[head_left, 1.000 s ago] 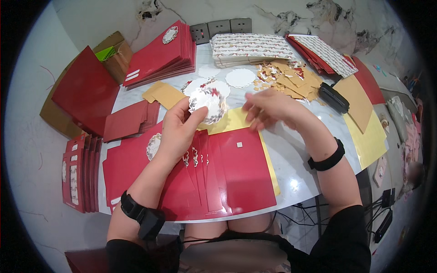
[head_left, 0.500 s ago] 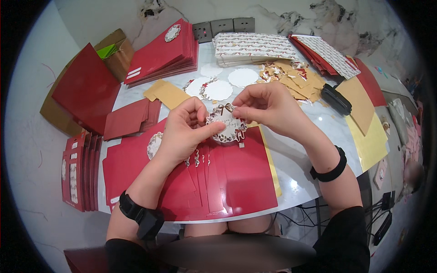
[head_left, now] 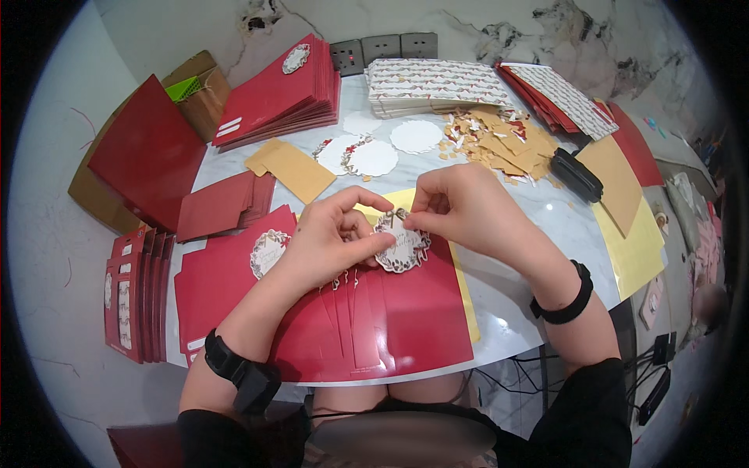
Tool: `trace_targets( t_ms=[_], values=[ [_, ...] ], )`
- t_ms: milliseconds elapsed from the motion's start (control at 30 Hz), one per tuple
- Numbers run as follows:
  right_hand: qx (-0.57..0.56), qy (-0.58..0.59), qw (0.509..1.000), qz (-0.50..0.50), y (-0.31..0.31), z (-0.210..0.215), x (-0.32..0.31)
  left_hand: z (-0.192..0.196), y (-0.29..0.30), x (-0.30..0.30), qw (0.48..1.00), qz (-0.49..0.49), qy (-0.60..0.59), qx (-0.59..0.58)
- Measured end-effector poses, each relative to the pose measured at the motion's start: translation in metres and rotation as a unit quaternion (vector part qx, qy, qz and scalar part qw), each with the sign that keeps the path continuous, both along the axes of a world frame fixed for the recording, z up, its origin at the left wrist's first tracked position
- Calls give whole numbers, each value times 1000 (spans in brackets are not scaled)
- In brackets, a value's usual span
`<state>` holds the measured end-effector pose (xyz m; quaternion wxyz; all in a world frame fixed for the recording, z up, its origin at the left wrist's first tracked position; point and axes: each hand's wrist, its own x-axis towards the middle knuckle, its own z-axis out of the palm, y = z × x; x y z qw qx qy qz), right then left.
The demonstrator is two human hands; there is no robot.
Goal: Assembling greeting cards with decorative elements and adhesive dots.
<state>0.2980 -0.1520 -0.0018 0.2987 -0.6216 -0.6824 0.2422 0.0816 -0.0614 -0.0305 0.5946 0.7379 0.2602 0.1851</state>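
Between my two hands is a round white paper label (head_left: 402, 251) with a printed wreath border and a small bow at its top. My left hand (head_left: 335, 243) pinches its left edge, thumb across the front. The thumb and fingertips of my right hand (head_left: 460, 204) are closed at its upper right edge, by the bow. Below the label lie overlapping red card sheets (head_left: 425, 324), partly covered by my left hand and forearm. Another wreath label (head_left: 269, 251) rests on the red sheets to the left.
White scalloped discs (head_left: 416, 136) lie beyond my hands, beside a heap of tan paper scraps (head_left: 499, 144). Stacked red folders (head_left: 273, 97) and patterned white sheets (head_left: 437, 82) stand at the back. A black stapler-like object (head_left: 576, 174) is at right; red boxes (head_left: 129, 292) stand at left.
Both hands have moved a little nearer and to the right with the wreath label between them. The label now hangs lower over the red sheets.
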Motion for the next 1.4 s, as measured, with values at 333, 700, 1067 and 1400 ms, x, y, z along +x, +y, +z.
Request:
trace_targets(
  t_ms=[333, 700, 1067, 1400],
  values=[
    [122, 58, 991, -18, 0, -1, -3, -3, 0, 0, 994, 36, -97, -31],
    [-241, 49, 965, 90, -2, 0, 11, -4, 3, -1, 970, -67, -8, 234],
    [-261, 39, 964, 15, 3, 8, 12, -2, 2, -2, 954, -102, 8, 282],
    [-260, 25, 965, 14, 4, 3, 14, -6, -2, 0, 924, -144, 19, 353]
  ],
)
